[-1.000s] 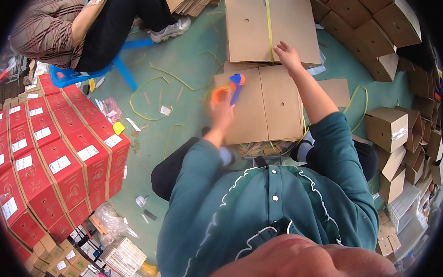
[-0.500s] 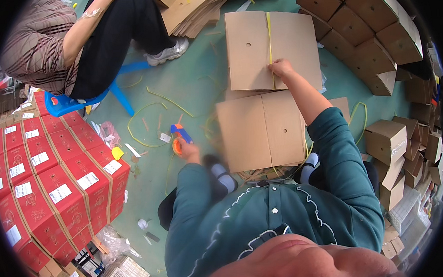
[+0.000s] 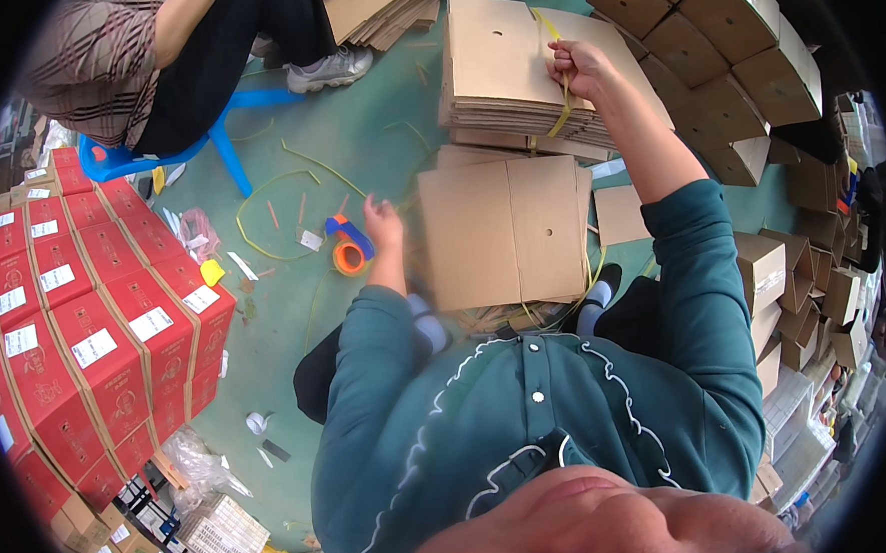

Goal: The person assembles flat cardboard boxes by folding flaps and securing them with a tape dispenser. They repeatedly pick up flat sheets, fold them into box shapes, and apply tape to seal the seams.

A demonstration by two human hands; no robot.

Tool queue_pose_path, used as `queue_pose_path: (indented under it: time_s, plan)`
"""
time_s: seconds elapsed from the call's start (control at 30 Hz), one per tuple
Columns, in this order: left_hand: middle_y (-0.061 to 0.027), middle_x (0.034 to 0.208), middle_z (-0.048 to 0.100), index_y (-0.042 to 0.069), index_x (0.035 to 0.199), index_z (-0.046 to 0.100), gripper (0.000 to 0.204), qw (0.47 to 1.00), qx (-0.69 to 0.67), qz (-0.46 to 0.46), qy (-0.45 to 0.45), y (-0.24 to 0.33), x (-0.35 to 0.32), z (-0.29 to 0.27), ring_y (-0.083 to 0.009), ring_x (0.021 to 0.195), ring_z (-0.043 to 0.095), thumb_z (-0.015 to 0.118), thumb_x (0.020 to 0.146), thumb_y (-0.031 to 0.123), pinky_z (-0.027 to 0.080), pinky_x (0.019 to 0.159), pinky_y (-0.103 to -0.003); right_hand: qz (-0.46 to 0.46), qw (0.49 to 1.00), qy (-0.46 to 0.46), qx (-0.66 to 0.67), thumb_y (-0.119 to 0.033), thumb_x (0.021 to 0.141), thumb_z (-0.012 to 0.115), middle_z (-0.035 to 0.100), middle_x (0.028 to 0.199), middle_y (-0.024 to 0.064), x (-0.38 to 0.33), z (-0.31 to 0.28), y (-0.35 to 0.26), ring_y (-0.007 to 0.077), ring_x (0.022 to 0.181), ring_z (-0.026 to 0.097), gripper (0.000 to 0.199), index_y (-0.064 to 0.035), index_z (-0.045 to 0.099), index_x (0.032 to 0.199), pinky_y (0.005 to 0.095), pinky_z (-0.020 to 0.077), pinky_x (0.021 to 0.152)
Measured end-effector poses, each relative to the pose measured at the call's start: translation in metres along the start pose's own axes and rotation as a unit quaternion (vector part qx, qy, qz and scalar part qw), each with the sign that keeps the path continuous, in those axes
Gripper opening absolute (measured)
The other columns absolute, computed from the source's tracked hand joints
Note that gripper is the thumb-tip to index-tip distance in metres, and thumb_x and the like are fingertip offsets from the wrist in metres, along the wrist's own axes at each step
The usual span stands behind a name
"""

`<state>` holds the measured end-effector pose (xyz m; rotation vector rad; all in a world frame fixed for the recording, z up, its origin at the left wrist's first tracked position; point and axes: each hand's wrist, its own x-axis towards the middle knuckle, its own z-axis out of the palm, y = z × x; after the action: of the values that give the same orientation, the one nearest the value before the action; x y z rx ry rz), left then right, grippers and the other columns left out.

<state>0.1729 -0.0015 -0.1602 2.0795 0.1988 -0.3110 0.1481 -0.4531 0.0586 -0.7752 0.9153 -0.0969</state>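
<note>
Head view: the right hand (image 3: 578, 69) pinches the yellow strap (image 3: 559, 122) around the flattened-carton stack (image 3: 494, 66). Near-left of that stack, the half-curled left hand (image 3: 384, 225) has apparently just released the adjacent orange-and-blue tape dispenser (image 3: 354, 237), freeing itself.

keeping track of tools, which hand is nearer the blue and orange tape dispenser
Left. The left hand is just right of the tape dispenser; the right hand is farther off, gripping the yellow strap on the cardboard stack.
</note>
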Motion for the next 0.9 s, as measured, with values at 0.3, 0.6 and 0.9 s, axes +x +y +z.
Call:
queue_pose_path:
  time_s: [0.3,0.6,0.9]
  plan:
    - [-0.0092,0.111,0.064,0.007,0.132,0.049,0.040,0.706,-0.493,-0.283,-0.422,0.138,-0.105,0.045,-0.0229,0.104,0.062,0.052,0.099,0.030,0.052,0.089,-0.042,-0.008,0.984,-0.178,0.011,-0.021,0.104,0.042,0.055,0.089,0.0057,-0.209,0.041,0.023,0.0089,0.065,0.050,0.030,0.0064,0.047,0.114,0.0219,0.0547,0.064]
    - [-0.0081,0.106,0.064,0.005,0.126,0.052,0.038,0.738,-0.510,-0.159,-0.412,0.189,-0.202,-0.042,-0.0213,0.098,0.062,0.050,0.099,0.033,0.051,0.085,-0.037,-0.067,0.946,-0.249,-0.196,-0.024,0.101,0.051,0.037,0.071,-0.0075,-0.339,0.010,0.128,0.0024,0.059,0.032,0.027,-0.0030,0.056,0.118,0.0173,0.0288,0.051]
    - [-0.0070,0.100,0.063,0.004,0.120,0.055,0.039,0.877,-0.348,-0.049,-0.328,0.254,-0.245,-0.106,-0.0197,0.092,0.062,0.049,0.099,0.036,0.050,0.081,-0.032,-0.231,0.949,-0.158,-0.144,-0.022,0.099,0.055,0.067,0.091,0.0017,-0.331,-0.008,0.191,0.0058,0.078,0.059,0.023,-0.0009,0.059,0.109,0.0228,0.0488,0.072]
